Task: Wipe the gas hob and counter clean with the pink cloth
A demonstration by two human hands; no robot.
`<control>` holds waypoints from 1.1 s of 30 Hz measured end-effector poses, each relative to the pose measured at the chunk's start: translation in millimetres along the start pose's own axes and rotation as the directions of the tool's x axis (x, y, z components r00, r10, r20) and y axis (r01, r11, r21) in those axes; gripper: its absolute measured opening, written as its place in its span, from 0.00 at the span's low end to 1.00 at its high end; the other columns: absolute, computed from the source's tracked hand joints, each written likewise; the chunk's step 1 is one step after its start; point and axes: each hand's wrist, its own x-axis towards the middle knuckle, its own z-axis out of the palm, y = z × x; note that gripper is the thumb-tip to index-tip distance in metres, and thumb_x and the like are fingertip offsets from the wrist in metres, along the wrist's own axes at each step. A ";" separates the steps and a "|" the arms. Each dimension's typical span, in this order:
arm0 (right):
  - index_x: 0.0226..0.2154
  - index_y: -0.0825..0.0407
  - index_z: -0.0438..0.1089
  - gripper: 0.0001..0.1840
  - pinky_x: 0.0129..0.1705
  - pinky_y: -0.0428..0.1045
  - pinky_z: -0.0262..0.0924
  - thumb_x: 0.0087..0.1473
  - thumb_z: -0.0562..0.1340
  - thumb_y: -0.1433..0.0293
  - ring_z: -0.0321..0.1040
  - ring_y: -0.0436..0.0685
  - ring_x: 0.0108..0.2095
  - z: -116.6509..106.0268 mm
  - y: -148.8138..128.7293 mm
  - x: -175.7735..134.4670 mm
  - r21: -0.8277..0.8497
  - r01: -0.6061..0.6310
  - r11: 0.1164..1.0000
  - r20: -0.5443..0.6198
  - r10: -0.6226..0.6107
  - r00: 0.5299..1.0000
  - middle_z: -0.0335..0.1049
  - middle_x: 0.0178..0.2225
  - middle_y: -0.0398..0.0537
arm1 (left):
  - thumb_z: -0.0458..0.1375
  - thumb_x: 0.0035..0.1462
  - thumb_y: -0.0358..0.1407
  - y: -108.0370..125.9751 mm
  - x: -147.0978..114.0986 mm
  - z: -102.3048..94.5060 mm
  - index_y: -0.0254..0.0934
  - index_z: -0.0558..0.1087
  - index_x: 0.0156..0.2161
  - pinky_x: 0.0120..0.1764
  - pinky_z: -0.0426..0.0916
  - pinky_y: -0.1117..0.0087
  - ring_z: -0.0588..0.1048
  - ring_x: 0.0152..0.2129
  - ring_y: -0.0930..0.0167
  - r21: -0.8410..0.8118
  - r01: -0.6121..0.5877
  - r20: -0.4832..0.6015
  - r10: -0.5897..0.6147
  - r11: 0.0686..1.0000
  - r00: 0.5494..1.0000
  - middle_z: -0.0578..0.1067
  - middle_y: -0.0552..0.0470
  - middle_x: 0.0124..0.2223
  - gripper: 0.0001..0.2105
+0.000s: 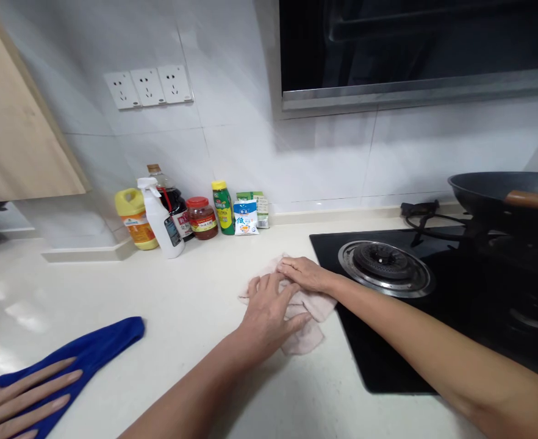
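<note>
A pale pink cloth (303,338) lies crumpled on the white countertop, just left of the black gas hob. My left hand (269,308) bears down on it from the near side, fingers bent into its folds. On the far side my right hand (303,273) grips the same cloth, with its fingers curled and partly hidden. The two hands nearly touch at the fingertips. My right forearm crosses over the front of the hob.
A co-worker's hand (31,399) rests flat on a blue cloth (108,335) at lower left. Along the wall stand a white spray bottle (161,222), a red-lidded jar (201,219) and other condiments. The hob (379,360) has a burner (383,265) and a wok (484,192).
</note>
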 end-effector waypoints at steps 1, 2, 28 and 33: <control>0.35 0.50 0.70 0.19 0.41 0.47 0.56 0.69 0.48 0.63 0.66 0.52 0.36 0.8 0.9 -0.3 0.003 0.013 1.000 0.000 -0.013 1.000 0.71 0.34 0.42 | 0.64 0.59 0.44 -1.1 0.2 1.0 0.41 0.72 0.56 0.55 0.58 0.45 0.67 0.51 0.54 0.013 0.002 -0.004 -0.002 1.000 1.000 0.68 0.41 0.56 0.22; 0.37 0.50 0.70 0.20 0.42 0.47 0.57 0.70 0.46 0.63 0.66 0.52 0.37 1.4 2.1 -0.6 -0.020 0.014 1.000 -0.007 -0.014 1.000 0.72 0.35 0.42 | 0.64 0.59 0.45 -2.2 0.4 1.9 0.41 0.72 0.56 0.56 0.57 0.45 0.67 0.51 0.54 0.024 0.001 -0.005 -0.001 1.000 1.000 0.68 0.41 0.56 0.22; 0.41 0.55 0.74 0.20 0.49 0.50 0.55 0.69 0.50 0.64 0.67 0.59 0.48 -11.7 28.7 -3.9 -0.426 -0.350 0.834 -0.177 0.302 0.937 0.72 0.46 0.56 | 0.57 0.61 0.54 12.8 6.1 7.2 0.50 0.74 0.57 0.59 0.54 0.40 0.65 0.59 0.53 0.123 0.123 0.153 -0.141 0.985 0.978 0.68 0.43 0.63 0.22; 0.44 0.52 0.72 0.15 0.48 0.48 0.57 0.68 0.52 0.66 0.68 0.54 0.46 -21.4 -10.6 -41.4 -0.293 -0.257 0.921 -0.135 0.226 0.965 0.71 0.48 0.51 | 0.56 0.61 0.55 12.4 13.7 7.9 0.52 0.74 0.56 0.56 0.58 0.38 0.66 0.58 0.51 0.130 0.146 0.208 -0.171 0.981 0.963 0.70 0.45 0.62 0.21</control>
